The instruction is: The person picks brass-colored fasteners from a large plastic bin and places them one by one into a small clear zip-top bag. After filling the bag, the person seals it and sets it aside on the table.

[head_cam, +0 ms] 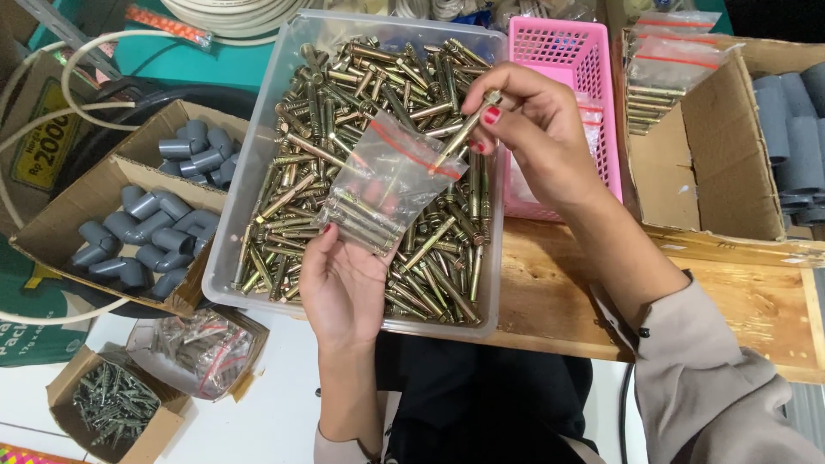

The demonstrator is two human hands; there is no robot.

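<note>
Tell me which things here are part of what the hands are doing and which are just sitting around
In use:
left hand holding the small clear zip bag
right hand pinching one brass anchor bolt at the bag's mouth
clear bin of brass bolts

Lying about:
pink basket
cardboard boxes of grey pipe elbows
small box of dark screws
filled bags

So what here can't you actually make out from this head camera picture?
- How many bolts are in the clear bag: they overlap behind glossy plastic.
- The bottom of the clear bin: buried under bolts.
- The pink basket: the right hand, pinching a bolt, covers its contents.
- The grey pipes: cut off by the right edge.
</note>
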